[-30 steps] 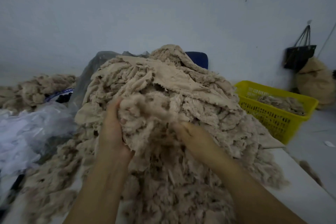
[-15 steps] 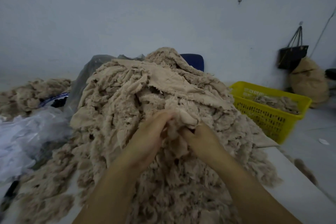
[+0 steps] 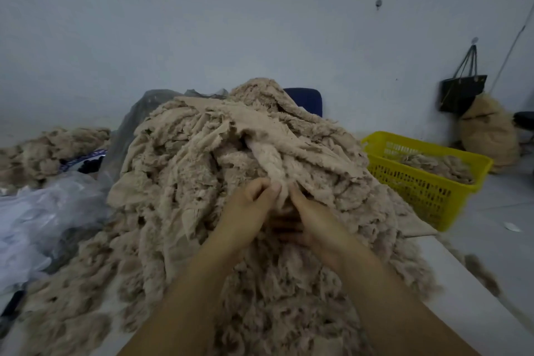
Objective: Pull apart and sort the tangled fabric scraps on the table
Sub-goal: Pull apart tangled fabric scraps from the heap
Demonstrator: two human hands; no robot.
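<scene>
- The left hand and right hand meet close together on the near face of the scraps, a tall beige heap covering most of the bench.
- The left fingers curl and pinch the lower end of a pale strip. The right fingers pinch it just beside them, the others half hidden underneath.
- The strip's top lies buried in the heap.
- On the left lies a clear bag, with a smaller heap beyond it.
- On the right, a basket holds more scraps.
- A chair stands behind the heap, and a black bag hangs on the wall above a sack.
</scene>
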